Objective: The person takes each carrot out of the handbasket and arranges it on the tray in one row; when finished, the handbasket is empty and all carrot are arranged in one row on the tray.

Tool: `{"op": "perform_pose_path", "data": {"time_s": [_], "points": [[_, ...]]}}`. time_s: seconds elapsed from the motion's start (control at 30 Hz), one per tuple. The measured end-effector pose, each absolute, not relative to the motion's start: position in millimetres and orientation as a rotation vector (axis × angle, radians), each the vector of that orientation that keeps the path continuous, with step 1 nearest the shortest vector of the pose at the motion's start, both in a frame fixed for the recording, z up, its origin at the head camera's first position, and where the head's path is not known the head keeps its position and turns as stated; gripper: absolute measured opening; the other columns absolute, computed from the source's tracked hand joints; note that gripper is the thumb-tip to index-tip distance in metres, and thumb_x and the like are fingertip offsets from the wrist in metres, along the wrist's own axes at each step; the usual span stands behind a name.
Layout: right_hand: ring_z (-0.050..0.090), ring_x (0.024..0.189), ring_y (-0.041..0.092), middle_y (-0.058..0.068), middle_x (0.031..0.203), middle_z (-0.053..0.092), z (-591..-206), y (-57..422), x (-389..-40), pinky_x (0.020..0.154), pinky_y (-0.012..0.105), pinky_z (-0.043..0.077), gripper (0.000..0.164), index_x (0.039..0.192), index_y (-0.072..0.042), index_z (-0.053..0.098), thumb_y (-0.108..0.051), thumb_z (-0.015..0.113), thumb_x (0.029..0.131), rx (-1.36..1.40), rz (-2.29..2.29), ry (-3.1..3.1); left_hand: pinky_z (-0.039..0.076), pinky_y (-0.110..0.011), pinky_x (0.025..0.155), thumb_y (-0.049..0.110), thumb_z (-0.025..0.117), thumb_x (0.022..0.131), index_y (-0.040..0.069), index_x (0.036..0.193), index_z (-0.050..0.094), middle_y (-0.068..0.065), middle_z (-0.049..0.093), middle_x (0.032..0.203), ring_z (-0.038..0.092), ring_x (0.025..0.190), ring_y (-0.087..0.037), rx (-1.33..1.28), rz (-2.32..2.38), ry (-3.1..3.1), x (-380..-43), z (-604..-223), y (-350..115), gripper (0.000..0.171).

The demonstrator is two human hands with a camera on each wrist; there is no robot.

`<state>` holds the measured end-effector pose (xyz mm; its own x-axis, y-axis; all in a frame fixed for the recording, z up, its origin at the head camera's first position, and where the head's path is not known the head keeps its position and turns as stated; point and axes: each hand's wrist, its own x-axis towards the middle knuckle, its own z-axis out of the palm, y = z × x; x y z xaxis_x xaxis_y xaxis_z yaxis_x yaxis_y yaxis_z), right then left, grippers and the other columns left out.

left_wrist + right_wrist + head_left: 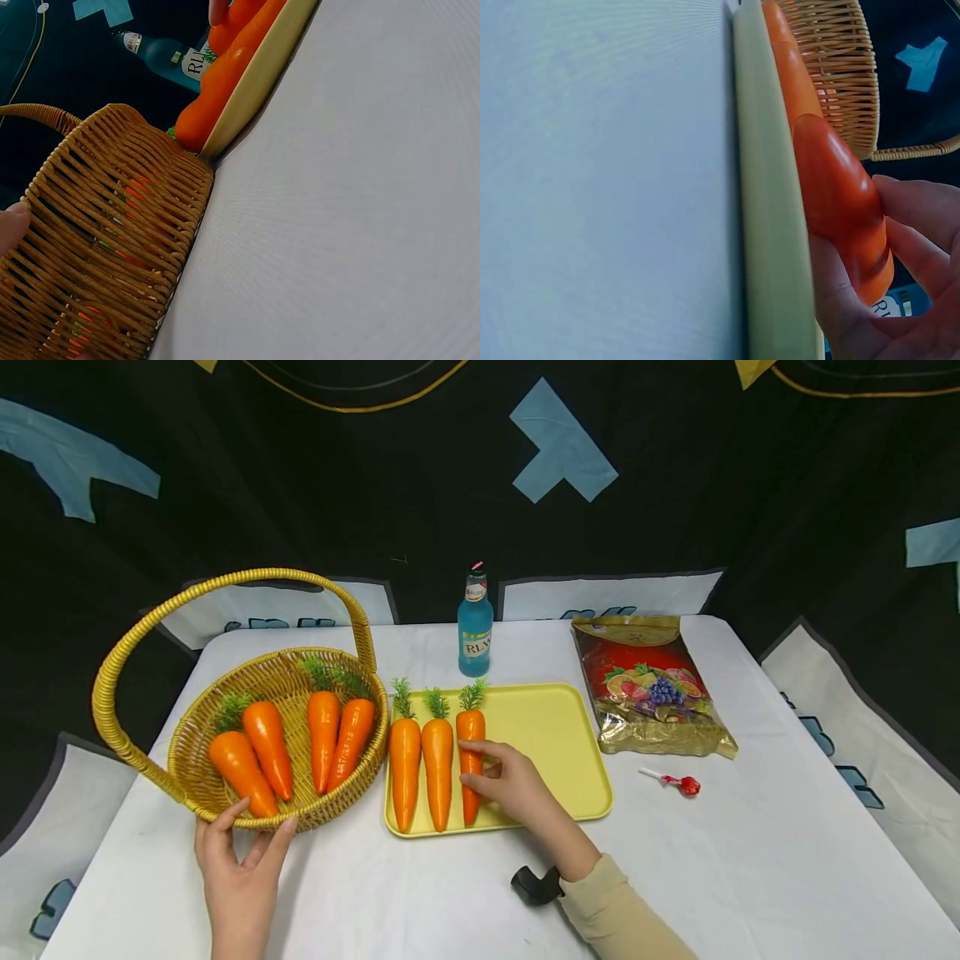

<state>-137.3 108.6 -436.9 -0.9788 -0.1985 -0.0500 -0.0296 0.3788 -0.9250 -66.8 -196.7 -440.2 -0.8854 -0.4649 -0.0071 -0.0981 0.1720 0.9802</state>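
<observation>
My left hand [238, 881] holds the front rim of a yellow wicker basket [330, 810], with fingertips spread along the weave. Inside the basket lie several orange carrots [267, 747] with green tops. On a yellow tray [543, 735] three more carrots stand side by side, tops pointing away. My right hand [510, 781] pinches the rightmost carrot [471, 727], thumb and index finger at its sides; the right wrist view shows this carrot [840, 187] between them. Left of it lie the middle carrot [437, 768] and the left carrot [405, 768].
Behind the tray stands a blue bottle [476, 635]. A red and gold candy bag [652, 689] lies to the right, with a red lollipop [686, 786] in front of it. The basket's tall handle [112, 685] arches up at the left. White cloth [420, 902] covers the table.
</observation>
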Motion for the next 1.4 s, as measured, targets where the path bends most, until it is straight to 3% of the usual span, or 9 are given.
{"op": "perform_pose_path", "data": {"time_s": [0.47,0.7,0.97,1.2,1.4], "points": [[0.057,0.073,0.015,0.011,0.115,0.060,-435,101,-135,0.054,0.024,0.052,0.044,0.129,-0.019,0.064,-0.017,0.074,0.087,-0.192,-1.484,2.597,0.044,-0.011,0.091,0.002,0.071,0.086,0.008,0.141,0.037,0.006,0.003,0.155,0.014,0.142,-0.017,0.552,-1.766,-2.175,-67,-440,-197,0.065],[0.057,0.073,0.013,0.010,0.118,0.062,-433,98,-134,0.053,0.023,0.051,0.044,0.129,-0.019,0.064,-0.019,0.074,0.086,-0.204,-1.413,2.660,0.044,-0.007,0.087,0.002,0.071,0.086,0.008,0.141,0.038,0.007,0.005,0.155,0.016,0.141,-0.017,0.534,-1.759,-2.167,-67,-440,-197,0.064],[0.053,0.072,0.014,0.008,0.109,0.065,-430,89,-134,0.059,0.023,0.049,0.044,0.129,-0.017,0.064,-0.023,0.074,0.086,-0.257,-1.148,2.831,0.044,-0.008,0.088,0.002,0.070,0.087,0.007,0.141,0.037,0.007,0.004,0.155,0.016,0.141,-0.017,0.522,-1.764,-2.164,-67,-440,-197,0.064],[0.060,0.088,0.022,0.010,0.109,0.065,-430,84,-134,0.066,0.028,0.051,0.045,0.130,-0.017,0.063,-0.028,0.073,0.088,-0.295,-0.939,2.924,0.044,-0.007,0.088,0.001,0.071,0.086,0.008,0.141,0.039,0.005,0.005,0.155,0.018,0.141,-0.018,0.523,-1.784,-2.136,-66,-442,-197,0.064],[0.059,0.078,0.021,0.011,0.103,0.064,-429,82,-134,0.058,0.025,0.047,0.045,0.131,-0.017,0.062,-0.031,0.070,0.089,-0.326,-0.792,2.972,0.044,-0.009,0.089,0.002,0.071,0.086,0.009,0.141,0.038,0.007,0.004,0.155,0.019,0.141,-0.019,0.542,-1.792,-2.143,-67,-441,-197,0.064]]}}
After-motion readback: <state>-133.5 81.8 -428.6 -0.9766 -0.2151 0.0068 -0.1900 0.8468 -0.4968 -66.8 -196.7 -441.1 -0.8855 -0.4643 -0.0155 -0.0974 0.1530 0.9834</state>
